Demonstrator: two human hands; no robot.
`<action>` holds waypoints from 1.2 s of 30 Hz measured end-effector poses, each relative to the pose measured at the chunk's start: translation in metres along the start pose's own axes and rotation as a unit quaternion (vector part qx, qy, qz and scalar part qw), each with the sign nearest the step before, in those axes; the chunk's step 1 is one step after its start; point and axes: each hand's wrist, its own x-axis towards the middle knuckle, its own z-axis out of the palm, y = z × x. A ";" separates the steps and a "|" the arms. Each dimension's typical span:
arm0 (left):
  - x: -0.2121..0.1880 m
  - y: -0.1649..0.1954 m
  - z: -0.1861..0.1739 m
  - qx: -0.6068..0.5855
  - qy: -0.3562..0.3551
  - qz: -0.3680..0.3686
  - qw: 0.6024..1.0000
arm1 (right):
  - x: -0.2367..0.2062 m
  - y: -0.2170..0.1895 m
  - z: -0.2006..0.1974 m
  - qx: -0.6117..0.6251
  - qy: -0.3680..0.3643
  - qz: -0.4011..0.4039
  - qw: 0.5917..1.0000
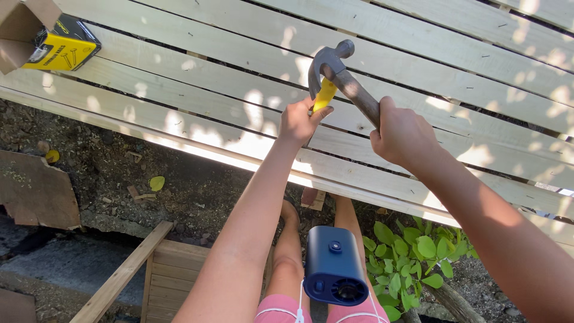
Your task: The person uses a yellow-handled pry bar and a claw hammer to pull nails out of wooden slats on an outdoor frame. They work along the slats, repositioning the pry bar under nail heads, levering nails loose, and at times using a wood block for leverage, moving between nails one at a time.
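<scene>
A steel claw hammer with a brown wooden handle (341,75) is gripped by the right hand (402,136), whose fingers are wrapped fully closed around the lower part of the handle. The hammer head is seen at about 11 o'clock from that hand, raised over the pale wooden slatted panel (197,66). The left hand (301,121) is closed in a pinch on a small flat yellow piece (324,94), held against a slat just below the hammer head, at about 1 o'clock from the hand. A yellow and black cardboard box (63,45) is set on the slats at 10 o'clock in the view. A dark blue boxy device with a round vent (333,266) is seen at 6 o'clock, above the knees, with green leafy plants (412,260) just beside it at 3 o'clock.
</scene>
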 end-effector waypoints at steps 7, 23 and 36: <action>0.004 -0.022 0.013 -0.010 -0.034 0.004 0.999 | 0.004 0.007 0.006 -0.003 0.009 0.008 1.000; 0.027 -0.059 0.058 -0.303 -0.044 -0.020 0.952 | 0.024 0.006 -0.009 -0.034 0.024 -0.032 0.999; 0.014 -0.053 0.058 -0.331 -0.033 0.029 0.942 | 0.017 0.007 -0.013 0.039 0.046 -0.034 0.998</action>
